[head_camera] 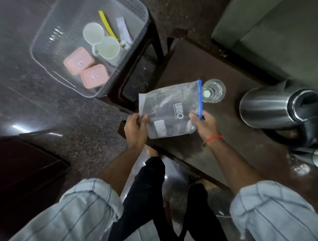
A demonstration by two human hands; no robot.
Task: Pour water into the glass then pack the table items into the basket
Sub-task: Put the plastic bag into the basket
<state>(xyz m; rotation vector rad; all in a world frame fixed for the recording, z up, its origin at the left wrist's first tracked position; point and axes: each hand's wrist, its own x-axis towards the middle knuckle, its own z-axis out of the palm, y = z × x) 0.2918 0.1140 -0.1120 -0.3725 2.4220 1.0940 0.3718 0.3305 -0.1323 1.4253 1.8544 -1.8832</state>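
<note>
With my left hand (135,129) and right hand (204,122) pinching the zip pouch (169,112), I carry it level, clear of the glass (214,91), toward the basket (49,50).

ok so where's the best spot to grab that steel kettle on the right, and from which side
Probably the black handle of the kettle, reached from the near side with the right hand. The kettle stands on the table with its handle toward the person and its spout away, and the rounded steel body looks too broad and smooth for one hand. That hand currently holds the zip bag.
</note>
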